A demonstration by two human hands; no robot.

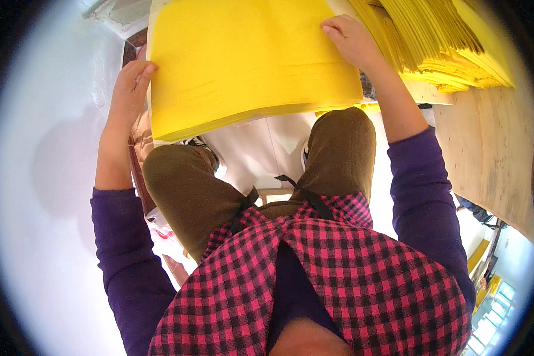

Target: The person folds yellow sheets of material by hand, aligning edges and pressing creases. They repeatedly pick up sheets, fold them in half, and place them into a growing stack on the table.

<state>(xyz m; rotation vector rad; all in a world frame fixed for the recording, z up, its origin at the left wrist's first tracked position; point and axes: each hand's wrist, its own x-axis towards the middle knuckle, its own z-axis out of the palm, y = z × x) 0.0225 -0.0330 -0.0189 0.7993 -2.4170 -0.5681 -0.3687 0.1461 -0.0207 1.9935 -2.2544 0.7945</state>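
Lying crosswise, yellow stack [252, 59], facing knees [345, 130]

Head-worn fisheye, left of its pair, looks steeply down from close above the checked garment [374, 279], out past the knees [345, 139] to left hand [132, 89], right hand [353, 41] and yellow sheets [249, 59] at the far side.
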